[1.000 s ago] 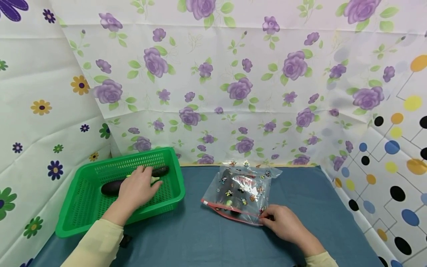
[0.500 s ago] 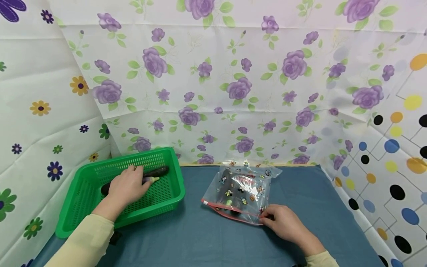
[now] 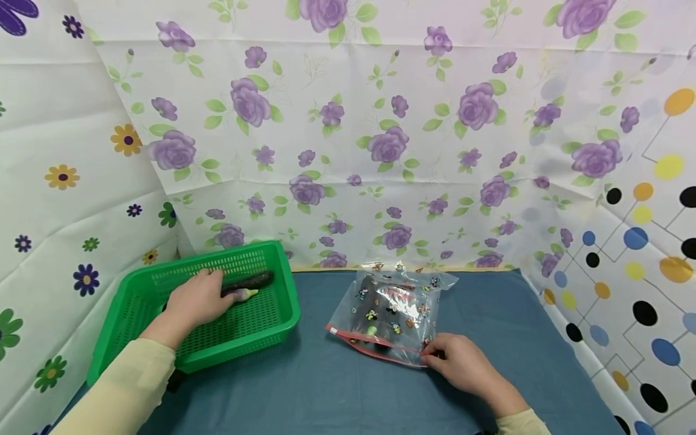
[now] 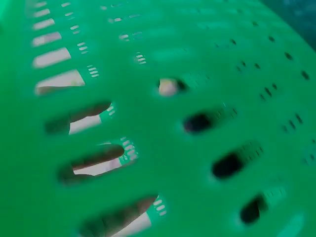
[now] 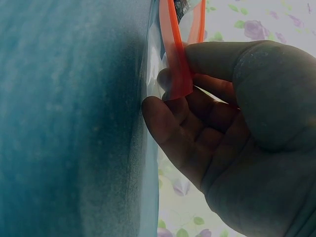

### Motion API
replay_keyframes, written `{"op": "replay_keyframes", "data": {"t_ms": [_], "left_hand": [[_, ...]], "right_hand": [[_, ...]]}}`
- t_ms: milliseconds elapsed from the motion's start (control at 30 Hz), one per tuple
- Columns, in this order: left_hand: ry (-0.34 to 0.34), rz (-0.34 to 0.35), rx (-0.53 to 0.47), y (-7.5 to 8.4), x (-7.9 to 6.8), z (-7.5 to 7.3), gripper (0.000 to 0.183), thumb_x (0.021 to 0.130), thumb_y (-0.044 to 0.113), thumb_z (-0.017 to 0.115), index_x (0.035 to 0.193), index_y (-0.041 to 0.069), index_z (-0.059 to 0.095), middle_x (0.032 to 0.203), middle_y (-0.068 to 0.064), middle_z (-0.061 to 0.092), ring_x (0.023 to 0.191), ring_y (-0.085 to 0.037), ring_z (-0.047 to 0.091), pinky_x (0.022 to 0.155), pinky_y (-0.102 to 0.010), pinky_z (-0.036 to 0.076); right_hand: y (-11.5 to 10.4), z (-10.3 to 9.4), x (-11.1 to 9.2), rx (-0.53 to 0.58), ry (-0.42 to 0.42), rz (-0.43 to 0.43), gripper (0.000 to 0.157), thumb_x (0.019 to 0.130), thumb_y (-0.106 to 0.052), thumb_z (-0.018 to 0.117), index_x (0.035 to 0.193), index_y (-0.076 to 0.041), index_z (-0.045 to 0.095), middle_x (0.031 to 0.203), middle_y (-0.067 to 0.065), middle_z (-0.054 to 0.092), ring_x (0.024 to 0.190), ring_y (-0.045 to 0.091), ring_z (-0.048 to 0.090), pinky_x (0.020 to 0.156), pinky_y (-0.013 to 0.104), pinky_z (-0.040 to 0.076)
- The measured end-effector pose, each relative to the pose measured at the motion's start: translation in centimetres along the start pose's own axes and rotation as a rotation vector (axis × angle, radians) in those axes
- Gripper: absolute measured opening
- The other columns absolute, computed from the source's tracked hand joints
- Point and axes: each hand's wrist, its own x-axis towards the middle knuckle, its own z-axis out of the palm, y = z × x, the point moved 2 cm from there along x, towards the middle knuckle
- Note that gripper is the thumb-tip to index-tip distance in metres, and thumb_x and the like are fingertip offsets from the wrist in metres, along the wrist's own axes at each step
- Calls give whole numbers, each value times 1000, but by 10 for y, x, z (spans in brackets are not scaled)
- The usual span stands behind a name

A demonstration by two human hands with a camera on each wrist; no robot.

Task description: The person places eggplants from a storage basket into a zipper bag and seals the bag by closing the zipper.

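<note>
In the head view my left hand (image 3: 193,299) reaches down into the green basket (image 3: 239,350), its back covering much of what lies under it. Past the thumb shows the pale stem end of a purple eggplant (image 3: 244,295). Behind it lies a long, dark eggplant (image 3: 258,280). The left fingertips are hidden, so I cannot tell whether they grip. My right hand (image 3: 462,365) pinches the corner of a clear zip bag (image 3: 397,308) between thumb and fingers; the right wrist view shows its red zip strip (image 5: 177,64) there. Dark vegetables, one with a pale green end, show inside the bag.
A blue cloth (image 3: 326,386) covers the table. Behind it hangs a rose-patterned sheet (image 3: 348,145), with other patterned sheets at both sides. The slotted basket wall (image 4: 148,113) fills the left wrist view, dark shapes showing through its slots.
My left hand has slid left and slightly toward me over the eggplants, baring more of the far one. The eggplants, the bag and my right hand have stayed in place.
</note>
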Motion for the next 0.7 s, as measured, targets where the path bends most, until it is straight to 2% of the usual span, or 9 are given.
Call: {"op": "replay_keyframes", "data": {"t_ms": [133,367,700], "left_hand": [[-22,-6,-4,-5,3,-2,80,98,54,63,143,-10,48,135,-40,49,119,-54,53,84,-65,49],[-76,-21,-9,-17,7,-2,77,98,44,66,146,-12,44,146,-45,35,133,-61,38,93,-70,43],[-128,-29,-9,-33,11,2,79,96,45,67,145,-13,44,144,-47,35,130,-63,39,92,-71,42]], "right_hand": [[1,1,0,5,0,-1,6,93,-28,77,87,-31,77,80,-20,61,69,-3,57,60,26,48],[2,1,0,-1,-10,5,6,92,-27,77,88,-32,78,80,-21,61,68,-3,57,60,25,49],[2,0,0,-2,-1,4,7,93,-28,77,88,-32,77,79,-21,61,67,-3,57,60,26,48]]}}
